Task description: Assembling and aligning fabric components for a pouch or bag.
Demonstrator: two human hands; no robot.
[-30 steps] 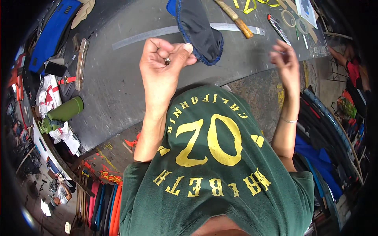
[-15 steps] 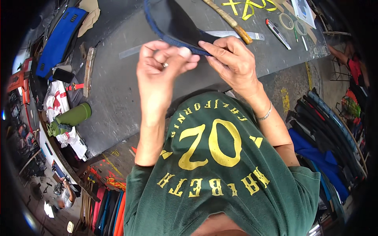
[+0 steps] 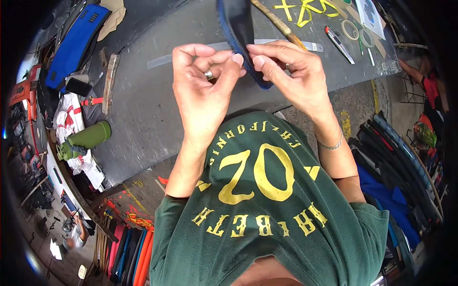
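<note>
A black, smooth-faced piece of material with a blue fuzzy edge hangs between my hands over the dark table, its far part cut off by the top of the picture. My left hand has thumb and fingers pinched together at the blue edge; whether a thread or anything small is in the pinch is too fine to make out. My right hand pinches the other side of the piece between thumb and forefinger. The piece's near tip points down between the hands. Behind them a steel ruler lies flat on the table.
A wooden-handled stick, yellow measuring tape, box cutter and tape rolls lie at the far right. At left are a blue padded belt-like piece, a phone, a wooden bar and a green bottle.
The blue-edged piece has swung more upright and shifted right, its tip now lower. My left hand has moved right to its edge; my right hand has moved slightly right.
</note>
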